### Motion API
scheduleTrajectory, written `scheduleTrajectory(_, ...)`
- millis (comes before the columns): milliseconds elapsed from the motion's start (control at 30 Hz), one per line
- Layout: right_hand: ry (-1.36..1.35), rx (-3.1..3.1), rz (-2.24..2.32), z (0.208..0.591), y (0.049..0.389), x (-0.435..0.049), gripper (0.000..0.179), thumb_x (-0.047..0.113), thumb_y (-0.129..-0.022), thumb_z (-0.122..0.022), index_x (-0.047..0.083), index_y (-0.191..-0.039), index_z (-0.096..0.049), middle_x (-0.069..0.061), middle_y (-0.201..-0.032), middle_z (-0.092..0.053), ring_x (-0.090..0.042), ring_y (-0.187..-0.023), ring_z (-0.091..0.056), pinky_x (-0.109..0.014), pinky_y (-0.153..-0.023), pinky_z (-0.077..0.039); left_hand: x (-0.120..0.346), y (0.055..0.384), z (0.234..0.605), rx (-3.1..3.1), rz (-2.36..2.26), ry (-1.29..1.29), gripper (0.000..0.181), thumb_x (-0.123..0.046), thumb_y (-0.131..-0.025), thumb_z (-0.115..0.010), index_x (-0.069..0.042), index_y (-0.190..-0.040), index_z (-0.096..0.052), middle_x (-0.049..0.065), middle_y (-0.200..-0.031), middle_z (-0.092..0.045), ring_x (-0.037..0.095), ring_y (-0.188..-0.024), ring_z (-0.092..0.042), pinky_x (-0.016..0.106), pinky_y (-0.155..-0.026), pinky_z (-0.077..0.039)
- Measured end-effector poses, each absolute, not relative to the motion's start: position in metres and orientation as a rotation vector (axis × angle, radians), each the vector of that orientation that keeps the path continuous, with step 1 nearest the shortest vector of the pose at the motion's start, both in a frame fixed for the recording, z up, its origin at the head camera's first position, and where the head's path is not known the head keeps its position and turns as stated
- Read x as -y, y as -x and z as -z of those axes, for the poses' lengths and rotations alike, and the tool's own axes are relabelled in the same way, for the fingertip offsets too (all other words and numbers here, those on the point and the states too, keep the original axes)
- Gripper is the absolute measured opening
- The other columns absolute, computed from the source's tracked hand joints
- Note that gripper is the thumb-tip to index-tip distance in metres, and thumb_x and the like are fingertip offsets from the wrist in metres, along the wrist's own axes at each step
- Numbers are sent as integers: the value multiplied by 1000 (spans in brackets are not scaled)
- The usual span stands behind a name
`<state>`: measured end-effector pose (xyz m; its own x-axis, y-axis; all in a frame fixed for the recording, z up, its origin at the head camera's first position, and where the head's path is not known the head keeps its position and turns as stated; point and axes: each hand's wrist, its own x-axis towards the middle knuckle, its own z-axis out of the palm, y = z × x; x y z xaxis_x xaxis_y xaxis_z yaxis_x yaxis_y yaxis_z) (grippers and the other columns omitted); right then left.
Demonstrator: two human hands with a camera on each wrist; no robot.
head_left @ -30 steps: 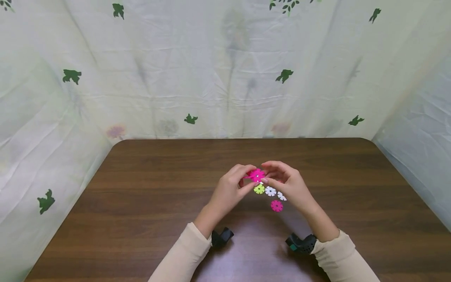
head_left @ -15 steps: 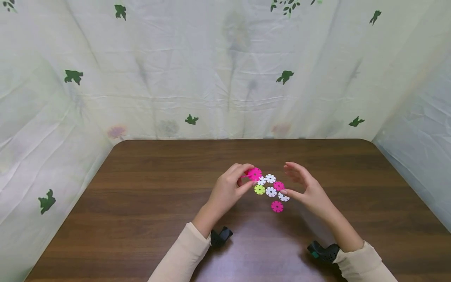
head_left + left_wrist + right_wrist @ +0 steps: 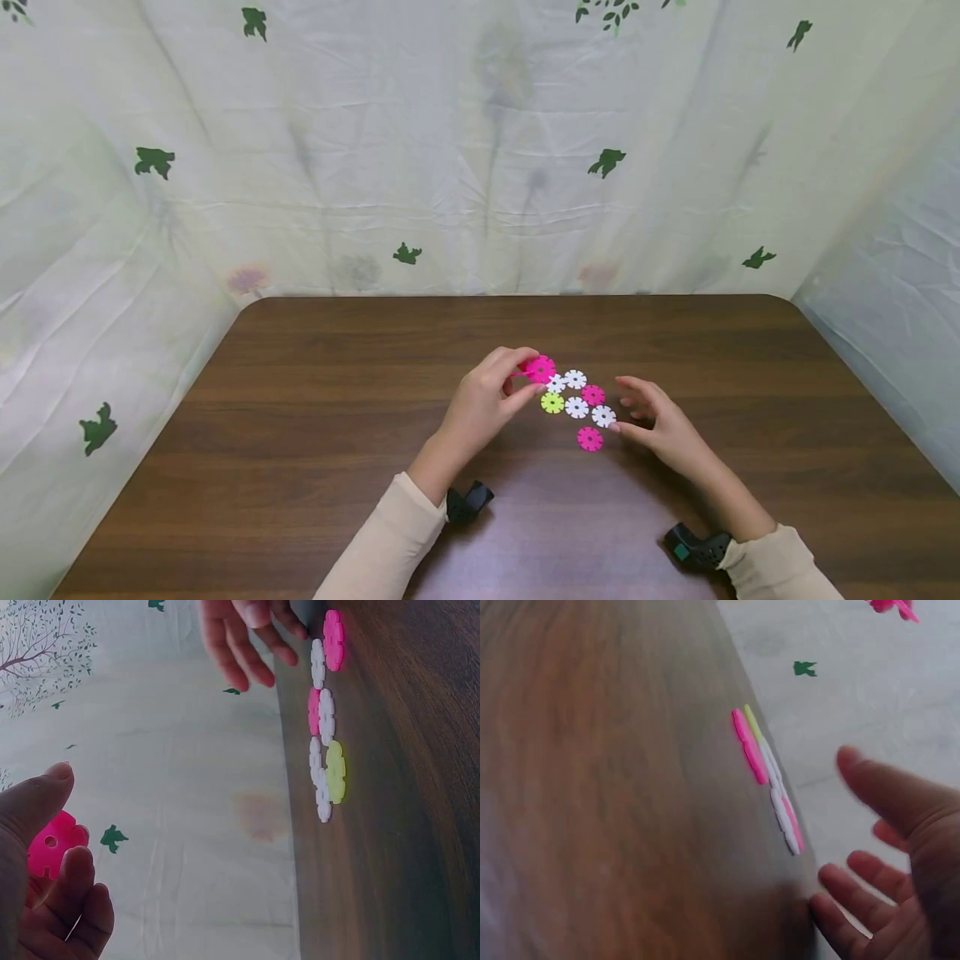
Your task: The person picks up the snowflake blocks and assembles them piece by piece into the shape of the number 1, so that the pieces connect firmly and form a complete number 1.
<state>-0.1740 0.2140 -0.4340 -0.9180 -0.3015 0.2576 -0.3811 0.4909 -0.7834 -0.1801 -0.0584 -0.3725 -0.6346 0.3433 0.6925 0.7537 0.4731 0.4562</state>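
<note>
Between thumb and fingers my left hand [image 3: 480, 404] pinches a pink notched disc [image 3: 541, 368], held above the table; a second pink piece seems joined to it edge-on, partly hidden by the fingers. The left wrist view shows the disc's round centre hole and edge slots. My right hand [image 3: 670, 429] hovers with loosely bent fingers and holds nothing. Its thumb is close to a white notched disc [image 3: 603, 417]. Other flat discs lie between the hands: a yellow-green disc [image 3: 552, 403], a pink disc [image 3: 592, 395], a nearer pink disc [image 3: 590, 439], and several white discs [image 3: 577, 407].
The brown wooden table [image 3: 300, 433] spreads around the hands. Behind it hangs a pale cloth [image 3: 450, 167] with green leaf shapes. Each wrist wears a black camera, such as the right wrist's camera [image 3: 697, 547], low over the table.
My right hand has let go of the pink disc and moved right, then slightly nearer the body, uncovering the discs on the table. The left hand keeps its hold, almost still.
</note>
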Motion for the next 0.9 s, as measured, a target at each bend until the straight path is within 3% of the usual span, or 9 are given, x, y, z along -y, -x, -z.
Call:
scheduleTrajectory(467,-587,2660,-1179,449,177,-208,35,13,-74,-74,1,-105,-60,-10,-107,-53,-22,-96,-50,-32,-78,-42,59,180,373,2231,1029,914,41,-13,-72,-76,-3,-109,-59,0,-91,-57,7,-61,-43,15,-53,-37)
scheduleTrajectory(700,-503,2699,-1172,448,175,-200,27,9,-76,-72,1,-100,-62,-14,-108,-50,-27,-98,-47,-43,-81,-40,59,180,373,2230,1031,916,40,-13,-73,-75,-4,-109,-59,0,-91,-57,6,-61,-42,15,-53,-37)
scheduleTrajectory(900,-446,2721,-1235,444,172,-197,27,5,-74,-72,2,-96,-57,-10,-98,-52,-25,-91,-48,-41,-80,-40,59,179,373,2232,1033,916,39,-14,-74,-74,-3,-108,-59,0,-91,-57,6,-61,-43,14,-54,-37)
